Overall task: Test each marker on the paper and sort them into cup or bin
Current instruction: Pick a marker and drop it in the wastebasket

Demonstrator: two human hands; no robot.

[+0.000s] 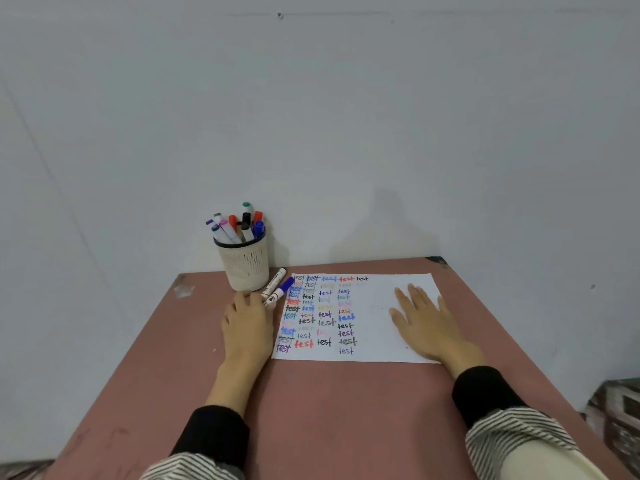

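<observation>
A white paper (381,327) covered with rows of coloured "test" words lies on the reddish table. My right hand (422,320) presses flat on its right part with fingers spread. Two white markers lie left of the paper beside the cup: one with a white cap (275,283) and one with a blue cap (281,291). My left hand (247,323) rests on the table with its fingertips at the lower ends of these two markers; whether it grips them cannot be told. A cream mesh cup (245,265) holds several markers.
The table (311,410) stands against a pale wall; its left and right edges slant outward toward me. The cup sits at the back left edge. A patterned surface (620,417) shows at the lower right beyond the table. No bin is in view.
</observation>
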